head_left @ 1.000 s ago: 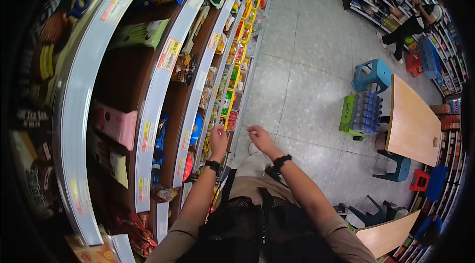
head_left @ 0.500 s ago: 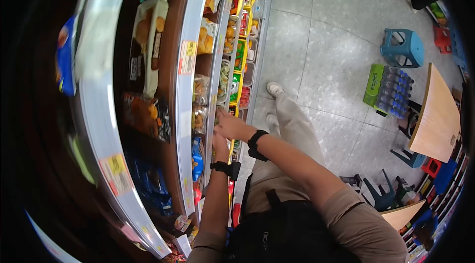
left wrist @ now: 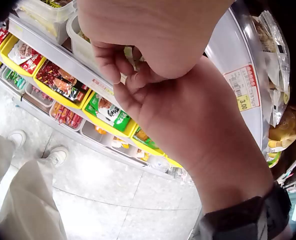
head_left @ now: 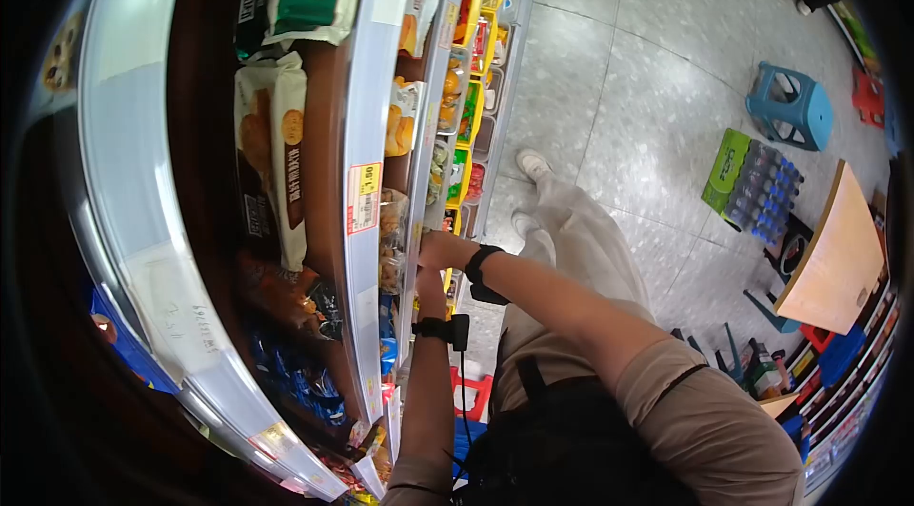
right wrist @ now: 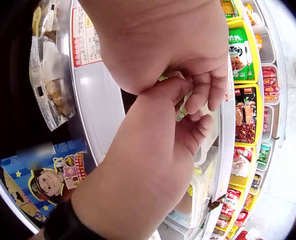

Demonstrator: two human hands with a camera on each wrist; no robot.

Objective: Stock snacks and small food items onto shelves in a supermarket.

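We see both hands (head_left: 433,254) together at the shelf (head_left: 371,106), each pinching one small green packet (right wrist: 184,111) so it won't drop.

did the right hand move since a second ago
Yes. The right hand went from hanging out over the floor to the shelf edge, where it now meets the left hand.

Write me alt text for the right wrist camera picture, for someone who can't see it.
Two bare hands meet close to the camera at a shop shelf: the right hand from above and the left hand from below, both pinching a small pale green item. Behind them run a grey shelf edge with a red and white price label and yellow trays of packaged snacks.
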